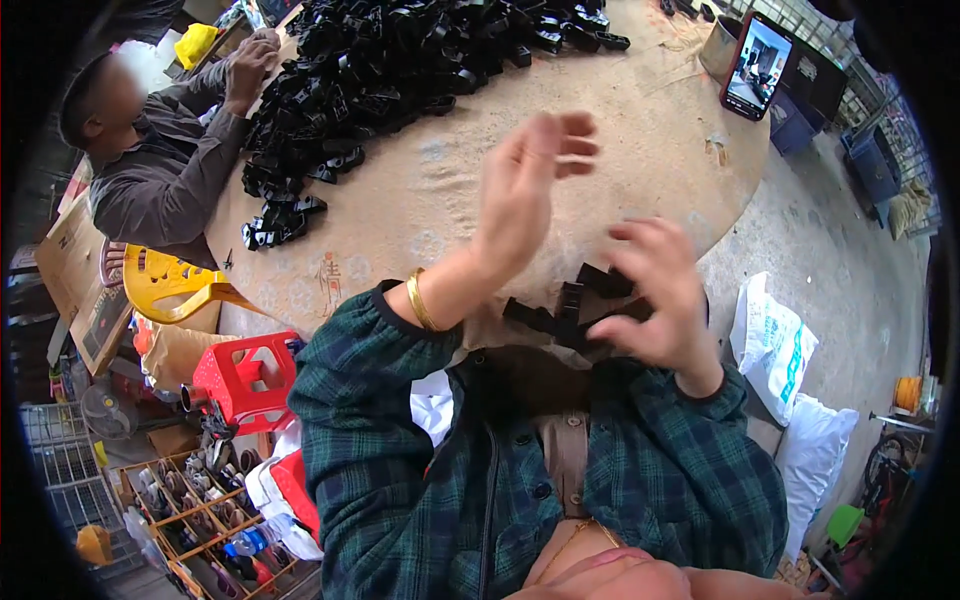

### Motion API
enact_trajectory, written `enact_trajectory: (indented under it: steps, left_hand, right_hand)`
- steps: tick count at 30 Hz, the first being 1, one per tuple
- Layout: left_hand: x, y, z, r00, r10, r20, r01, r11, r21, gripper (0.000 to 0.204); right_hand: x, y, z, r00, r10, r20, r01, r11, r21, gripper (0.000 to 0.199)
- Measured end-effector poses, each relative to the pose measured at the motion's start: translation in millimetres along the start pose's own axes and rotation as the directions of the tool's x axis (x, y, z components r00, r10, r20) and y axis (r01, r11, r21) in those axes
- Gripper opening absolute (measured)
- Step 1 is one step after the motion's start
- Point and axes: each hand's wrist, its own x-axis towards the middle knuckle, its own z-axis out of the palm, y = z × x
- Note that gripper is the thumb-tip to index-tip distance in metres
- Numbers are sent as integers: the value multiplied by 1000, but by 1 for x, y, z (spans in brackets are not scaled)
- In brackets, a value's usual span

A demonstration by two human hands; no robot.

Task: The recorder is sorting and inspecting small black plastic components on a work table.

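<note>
Above the middle of the round table [420, 200], my left hand [525, 185] is raised with its fingers apart, somewhat smeared by motion. I see nothing in it. A gold bangle circles that wrist. My right hand [655, 295] is held low by the near edge, thumb and fingers apart and slightly blurred. It is beside several small black plastic parts [568, 305] lying close to my body; whether its fingertips touch them I cannot tell. A large heap of similar black plastic parts [370, 75] covers the far left of the table.
A person [150, 150] sits at the far left, hands near the heap. A phone [757, 65] stands upright at the far right by a metal can [718, 45]. A yellow chair [165, 285] and red stool [240, 385] stand left; white sacks [770, 345] lie right.
</note>
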Motion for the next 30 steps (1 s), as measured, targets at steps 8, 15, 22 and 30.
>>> enact_trajectory:
  steps: [8, 15, 22, 30]
  left_hand:
    - [19, 7, -27, 985, 51, -162, -55, 998, -19, 38]
    - [6, 51, -99, 794, 587, 160, -280, 120, 952, 28]
    - [-49, 65, -283, 743, 500, -446, 500, 30, 866, 41]
    - [-43, 37, -250, 916, 302, -264, 247, 93, 964, 104]
  right_hand:
    - [9, -39, 24, 982, 13, 191, 17, 987, -157, 35]
    - [-10, -16, -8, 991, 91, 102, -76, 987, -139, 32]
    - [-38, -13, -40, 977, -4, 212, -4, 999, 42, 39]
    - [6, 31, -51, 971, -171, 169, 130, 965, 229, 33]
